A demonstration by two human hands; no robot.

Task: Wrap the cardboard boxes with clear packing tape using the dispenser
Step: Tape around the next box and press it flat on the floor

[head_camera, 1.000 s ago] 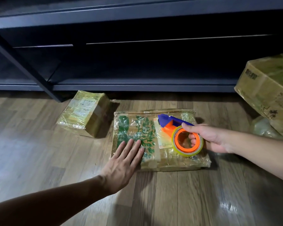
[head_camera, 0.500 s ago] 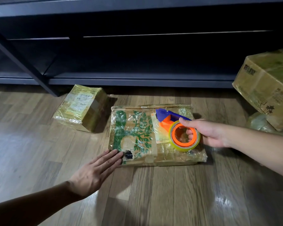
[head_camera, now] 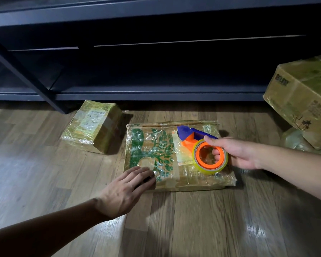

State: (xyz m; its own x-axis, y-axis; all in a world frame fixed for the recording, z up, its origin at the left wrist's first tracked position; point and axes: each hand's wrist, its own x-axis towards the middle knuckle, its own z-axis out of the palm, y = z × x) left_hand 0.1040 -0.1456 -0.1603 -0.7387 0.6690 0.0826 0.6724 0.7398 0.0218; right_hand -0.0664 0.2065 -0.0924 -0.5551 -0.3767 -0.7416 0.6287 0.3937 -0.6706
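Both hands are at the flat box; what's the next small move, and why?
Probably press the left hand down on the near-left corner of the flat box to pin it: its fingers only reach the edge, while the right hand grips the tape dispenser over the right half.

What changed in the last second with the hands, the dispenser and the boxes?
The left hand slid back off the flat box toward its near left corner, then forward, fingers resting on that corner. Nothing was taken or let go. The right hand still grips the tape dispenser over the box's right side; the box stayed put.
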